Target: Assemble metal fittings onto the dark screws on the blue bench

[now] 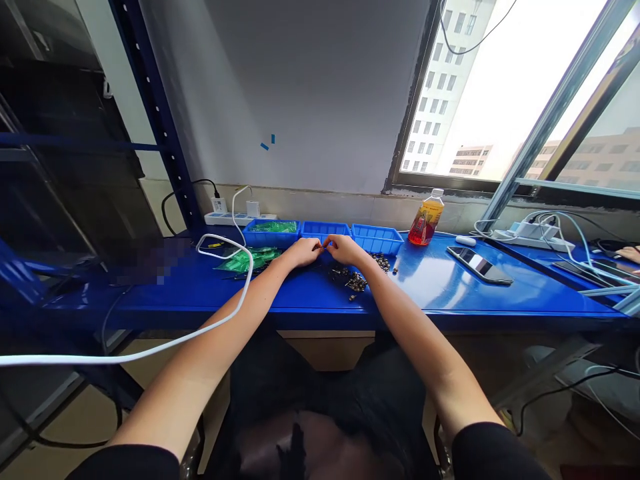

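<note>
My left hand (303, 252) and my right hand (344, 248) meet fingertip to fingertip above the blue table, just in front of the middle blue bin (325, 229). Both are closed in a pinch; whatever lies between the fingers is too small to make out. Below and beside my right hand is a loose pile of small metal parts (356, 281), brassy and dark. Green plastic bags (250, 260) lie to the left of my left hand, partly behind that forearm. More green bags (274, 227) fill the left blue bin (246, 233).
The right blue bin (377, 239) stands near a bottle of red drink (426, 219). A smartphone (480, 265) lies to the right. A white cable (220, 325) loops over my left forearm. Power strips (235, 219) sit along the wall. Another person's hand (629, 253) shows at the far right.
</note>
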### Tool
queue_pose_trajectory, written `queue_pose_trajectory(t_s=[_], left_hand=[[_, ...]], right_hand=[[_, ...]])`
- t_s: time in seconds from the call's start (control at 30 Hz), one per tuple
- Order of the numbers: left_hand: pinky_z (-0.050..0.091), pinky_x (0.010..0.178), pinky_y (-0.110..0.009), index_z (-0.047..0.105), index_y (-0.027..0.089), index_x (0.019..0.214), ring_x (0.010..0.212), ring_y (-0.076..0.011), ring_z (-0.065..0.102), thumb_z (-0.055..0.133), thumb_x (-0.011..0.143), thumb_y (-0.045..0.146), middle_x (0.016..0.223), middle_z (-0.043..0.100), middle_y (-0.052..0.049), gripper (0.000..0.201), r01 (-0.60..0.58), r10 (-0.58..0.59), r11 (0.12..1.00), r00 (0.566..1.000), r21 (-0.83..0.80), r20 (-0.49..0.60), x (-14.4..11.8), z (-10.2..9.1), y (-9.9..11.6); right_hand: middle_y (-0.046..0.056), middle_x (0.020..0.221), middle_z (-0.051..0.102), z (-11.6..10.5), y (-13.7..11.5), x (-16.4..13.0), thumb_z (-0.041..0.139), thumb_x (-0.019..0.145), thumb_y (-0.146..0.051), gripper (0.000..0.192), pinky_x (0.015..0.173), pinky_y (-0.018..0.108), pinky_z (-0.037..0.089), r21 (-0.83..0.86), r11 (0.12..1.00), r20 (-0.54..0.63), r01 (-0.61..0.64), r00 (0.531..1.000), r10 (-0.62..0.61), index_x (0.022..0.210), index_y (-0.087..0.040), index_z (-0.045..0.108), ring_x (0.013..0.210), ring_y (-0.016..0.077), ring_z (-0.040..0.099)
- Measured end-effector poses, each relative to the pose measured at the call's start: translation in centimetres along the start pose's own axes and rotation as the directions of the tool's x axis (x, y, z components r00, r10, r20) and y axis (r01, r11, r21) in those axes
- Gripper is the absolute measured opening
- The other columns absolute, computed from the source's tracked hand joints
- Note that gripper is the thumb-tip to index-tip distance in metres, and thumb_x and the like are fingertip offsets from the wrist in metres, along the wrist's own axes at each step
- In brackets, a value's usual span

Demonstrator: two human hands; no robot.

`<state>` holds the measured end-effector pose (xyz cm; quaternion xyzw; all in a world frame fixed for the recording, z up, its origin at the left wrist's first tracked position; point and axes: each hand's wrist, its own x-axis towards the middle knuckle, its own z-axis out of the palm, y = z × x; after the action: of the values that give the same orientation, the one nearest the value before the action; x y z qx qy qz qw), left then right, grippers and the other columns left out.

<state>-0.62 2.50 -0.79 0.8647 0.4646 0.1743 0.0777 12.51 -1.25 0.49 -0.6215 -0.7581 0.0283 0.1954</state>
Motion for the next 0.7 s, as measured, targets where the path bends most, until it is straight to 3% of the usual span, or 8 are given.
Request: queue_pose_trajectory(t_s=[0.4,0.7], left_hand=[[0.045,0.075,-0.023,0.064,0.017,0.098,0.092,-0.0202,0.061,0.044,0.081,0.016,0.097,0.068,-0.006,0.026,0.001,-0.001,0.999,1.000,-0.040,0.009,0.56,0.24,-0.79],[0.045,0.074,-0.024,0.065,0.016,0.097,0.091,-0.0211,0.062,0.045,0.083,0.019,0.096,0.069,-0.008,0.025,0.040,-0.040,0.999,0.999,-0.018,0.000,-0.03,-0.32,-0.09]], right_hand=[[-0.001,0.068,0.060,0.61,0.21,0.51,0.049,0.079,-0.013,0.018,0.055,0.019,0.032,0.022,0.999,-0.038,0.027,0.999,-0.026,0.090,-0.015,0.064,0.060,0.0096,0.049],[-0.001,0.067,0.059,0.24,-0.25,0.13,0.052,0.079,-0.013,0.014,0.054,0.019,0.031,0.054,0.999,-0.062,0.007,0.998,-0.003,0.086,-0.014,0.064,0.059,0.0090,0.048]])
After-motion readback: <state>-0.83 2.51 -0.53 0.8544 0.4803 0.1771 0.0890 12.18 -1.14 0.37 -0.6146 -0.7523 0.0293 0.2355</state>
